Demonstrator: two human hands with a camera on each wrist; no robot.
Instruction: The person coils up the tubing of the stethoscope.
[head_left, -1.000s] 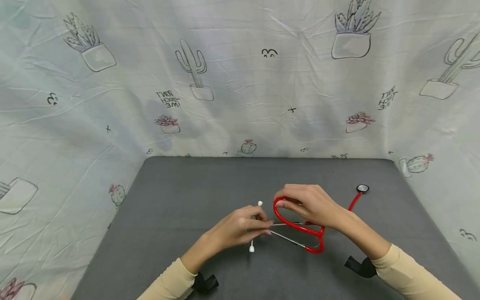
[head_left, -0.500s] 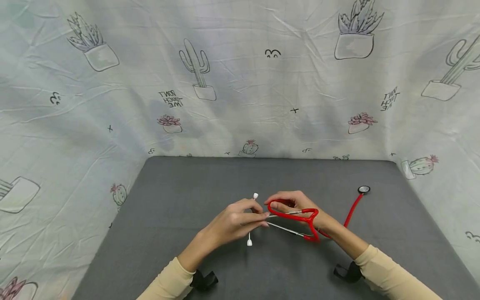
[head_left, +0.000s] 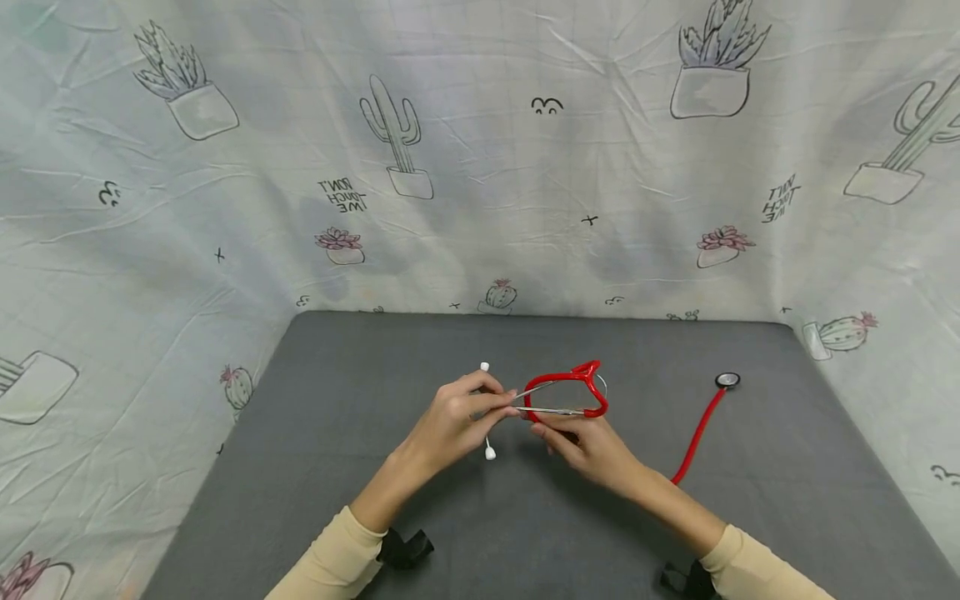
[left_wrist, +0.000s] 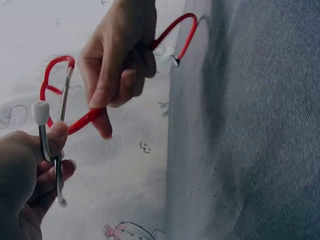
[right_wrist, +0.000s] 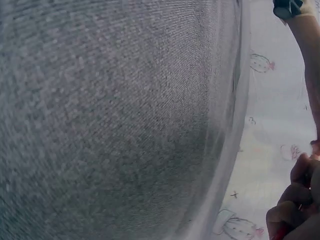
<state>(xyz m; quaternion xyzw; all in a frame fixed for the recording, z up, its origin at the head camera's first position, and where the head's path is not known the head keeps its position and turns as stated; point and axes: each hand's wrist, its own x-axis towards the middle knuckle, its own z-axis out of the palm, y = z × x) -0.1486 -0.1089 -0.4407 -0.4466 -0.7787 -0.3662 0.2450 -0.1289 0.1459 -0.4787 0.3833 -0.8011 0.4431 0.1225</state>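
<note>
Left grip pinches metal ear tubes, right grip holds red stethoscope tubing; bending without twisting is probably best

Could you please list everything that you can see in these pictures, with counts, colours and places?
Tabletop: one, grey, across the lower part of the head view.
Backdrop cloth: at least one, pale with cactus prints, behind and beside the tabletop.
Stethoscope: one, red tubing, near the middle of the head view.
Ear tubes: two, silver, at its left end.
Ear tips: two, white, on the ear tubes.
Chest piece: one, black-rimmed, far right.
Wrist pieces: two, black, by the cuffs.
Sleeves: two, cream, on the forearms.
Hands: two, bare; left hand on the ear tubes, right hand on the tubing.
</note>
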